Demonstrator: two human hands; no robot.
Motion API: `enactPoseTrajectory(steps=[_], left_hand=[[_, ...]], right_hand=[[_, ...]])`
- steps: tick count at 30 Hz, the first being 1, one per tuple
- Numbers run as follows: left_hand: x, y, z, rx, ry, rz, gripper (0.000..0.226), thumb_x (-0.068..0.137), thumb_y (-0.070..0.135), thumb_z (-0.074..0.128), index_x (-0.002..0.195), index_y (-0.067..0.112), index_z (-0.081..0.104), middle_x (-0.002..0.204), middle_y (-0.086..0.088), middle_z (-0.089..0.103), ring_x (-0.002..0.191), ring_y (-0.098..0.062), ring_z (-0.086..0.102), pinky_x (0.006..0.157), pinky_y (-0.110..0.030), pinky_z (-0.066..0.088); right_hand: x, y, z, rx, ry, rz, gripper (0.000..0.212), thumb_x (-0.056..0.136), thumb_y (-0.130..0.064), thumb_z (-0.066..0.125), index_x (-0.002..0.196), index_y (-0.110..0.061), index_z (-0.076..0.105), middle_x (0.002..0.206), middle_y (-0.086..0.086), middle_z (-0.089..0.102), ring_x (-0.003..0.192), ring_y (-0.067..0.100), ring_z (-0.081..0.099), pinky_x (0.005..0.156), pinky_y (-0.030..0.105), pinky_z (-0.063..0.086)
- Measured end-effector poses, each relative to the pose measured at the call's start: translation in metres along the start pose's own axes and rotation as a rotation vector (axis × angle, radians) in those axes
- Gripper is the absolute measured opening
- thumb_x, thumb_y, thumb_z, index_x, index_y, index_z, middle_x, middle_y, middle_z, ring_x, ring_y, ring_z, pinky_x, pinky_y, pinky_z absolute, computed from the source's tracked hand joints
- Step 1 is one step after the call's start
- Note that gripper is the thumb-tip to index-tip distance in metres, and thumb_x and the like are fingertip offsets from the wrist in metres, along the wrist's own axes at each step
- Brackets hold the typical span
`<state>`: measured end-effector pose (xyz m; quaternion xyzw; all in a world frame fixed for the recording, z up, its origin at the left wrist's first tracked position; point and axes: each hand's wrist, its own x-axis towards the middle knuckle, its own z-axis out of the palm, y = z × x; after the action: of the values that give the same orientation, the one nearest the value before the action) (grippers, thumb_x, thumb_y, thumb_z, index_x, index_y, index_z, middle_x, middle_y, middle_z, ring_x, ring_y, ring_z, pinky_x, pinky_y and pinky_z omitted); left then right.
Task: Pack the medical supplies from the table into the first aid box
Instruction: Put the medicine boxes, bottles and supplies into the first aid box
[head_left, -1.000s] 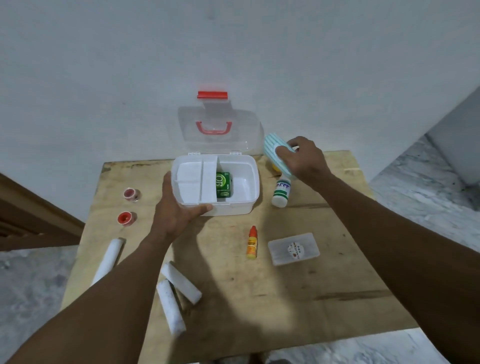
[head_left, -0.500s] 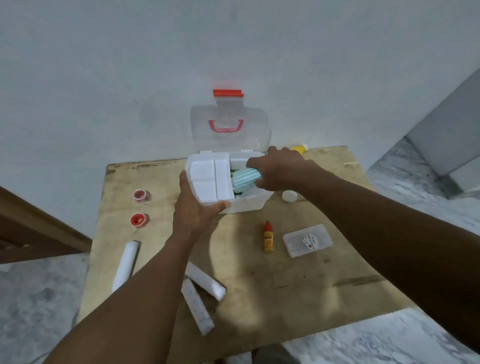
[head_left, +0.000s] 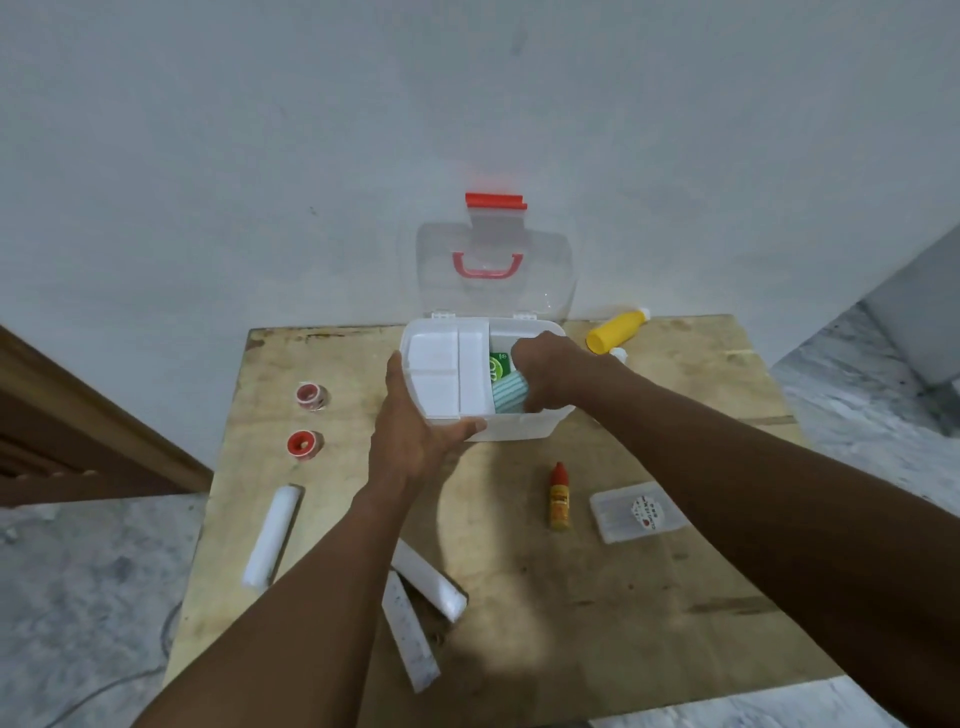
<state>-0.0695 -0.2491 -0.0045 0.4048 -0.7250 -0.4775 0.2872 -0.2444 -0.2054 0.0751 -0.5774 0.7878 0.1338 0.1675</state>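
The striped teal pack (head_left: 511, 396) lies in the right compartment of the first aid box (head_left: 519, 430), against a green carton (head_left: 497, 365), gripped by the right hand (head_left: 556, 374); the left hand (head_left: 415, 439) clasps its near-left corner. Forced down, the pack may jam between the carton and the white tray (head_left: 447, 374). Room inside is tight, and the box stands at the far edge of the table (head_left: 571, 597).

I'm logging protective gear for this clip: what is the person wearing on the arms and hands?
Nothing visible. The left hand and right hand are bare: no gloves, rings, watch or bands. The left forearm and right forearm are bare too, with no sleeve in view.
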Motion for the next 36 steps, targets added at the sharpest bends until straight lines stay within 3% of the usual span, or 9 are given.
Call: enactPoseTrajectory(steps=[4,8,13,15,17,21,28,33,36], left_hand=[[-0.002,0.002,0.0,-0.002,0.01,0.009,0.1,0.062,0.034,0.091,0.138,0.028,0.027,0.122,0.012,0.048,0.104,0.002,0.052,0.073,-0.01,0.047],[-0.002,0.0,0.001,0.009,0.015,-0.004,0.102,0.061,0.036,0.091,0.139,0.029,0.026,0.124,0.013,0.047,0.106,-0.002,0.051,0.075,-0.012,0.047],[0.0,-0.004,0.002,0.011,0.022,-0.01,0.105,0.06,0.034,0.092,0.141,0.028,0.026,0.127,0.011,0.047,0.114,-0.007,0.048,0.078,-0.016,0.048],[0.0,-0.005,0.003,0.013,0.026,-0.013,0.106,0.059,0.035,0.092,0.141,0.028,0.025,0.126,0.011,0.047,0.115,-0.009,0.048,0.081,-0.021,0.051],[0.0,-0.006,0.003,0.02,0.026,-0.019,0.107,0.059,0.035,0.092,0.141,0.029,0.024,0.125,0.012,0.046,0.115,-0.01,0.047,0.081,-0.023,0.051],[0.0,-0.007,0.003,0.018,0.024,-0.033,0.108,0.059,0.034,0.092,0.142,0.029,0.023,0.123,0.014,0.044,0.114,-0.009,0.045,0.08,-0.019,0.047],[0.001,-0.01,0.003,0.027,0.015,-0.048,0.115,0.054,0.045,0.091,0.144,0.03,0.022,0.127,0.012,0.049,0.118,-0.015,0.05,0.091,-0.042,0.054],[0.002,-0.011,0.002,0.039,0.005,-0.027,0.113,0.054,0.047,0.09,0.143,0.03,0.023,0.125,0.012,0.049,0.116,-0.014,0.05,0.089,-0.042,0.055],[0.003,-0.012,0.002,0.04,0.0,-0.013,0.11,0.056,0.042,0.092,0.141,0.029,0.024,0.121,0.015,0.047,0.113,-0.011,0.05,0.088,-0.037,0.054]], right_hand=[[0.009,0.008,0.016,0.201,-0.037,0.049,0.043,0.081,-0.021,0.075,0.119,-0.007,0.06,0.12,0.009,0.063,0.108,0.023,0.059,0.079,0.026,0.043],[0.01,0.01,0.022,0.428,-0.028,0.144,0.053,0.08,-0.016,0.078,0.126,-0.004,0.057,0.122,0.009,0.059,0.112,0.024,0.059,0.089,0.031,0.05],[0.017,0.001,0.031,0.544,-0.003,0.209,0.043,0.075,-0.026,0.083,0.104,-0.006,0.058,0.082,-0.002,0.052,0.087,0.018,0.054,0.071,0.027,0.042],[0.02,-0.002,0.035,0.593,0.004,0.21,0.033,0.073,-0.022,0.082,0.086,-0.007,0.055,0.076,0.0,0.052,0.083,0.019,0.055,0.067,0.028,0.043],[0.022,-0.004,0.039,0.66,0.007,0.23,0.025,0.075,-0.013,0.079,0.08,-0.007,0.055,0.08,0.007,0.058,0.085,0.024,0.058,0.071,0.032,0.049],[0.025,-0.001,0.046,0.704,0.011,0.252,0.028,0.079,-0.008,0.073,0.104,0.004,0.068,0.102,0.018,0.07,0.1,0.031,0.064,0.092,0.042,0.054],[0.027,-0.007,0.054,0.628,0.093,0.272,0.031,0.086,-0.014,0.069,0.112,0.0,0.06,0.105,0.015,0.067,0.087,0.022,0.057,0.076,0.031,0.047],[0.02,-0.008,0.05,0.598,0.12,0.24,0.044,0.085,-0.02,0.073,0.12,0.0,0.055,0.109,0.013,0.064,0.104,0.026,0.062,0.09,0.033,0.049],[0.014,-0.011,0.048,0.596,0.154,0.199,0.04,0.085,-0.024,0.073,0.115,0.001,0.063,0.108,0.014,0.067,0.101,0.026,0.064,0.089,0.033,0.05]])
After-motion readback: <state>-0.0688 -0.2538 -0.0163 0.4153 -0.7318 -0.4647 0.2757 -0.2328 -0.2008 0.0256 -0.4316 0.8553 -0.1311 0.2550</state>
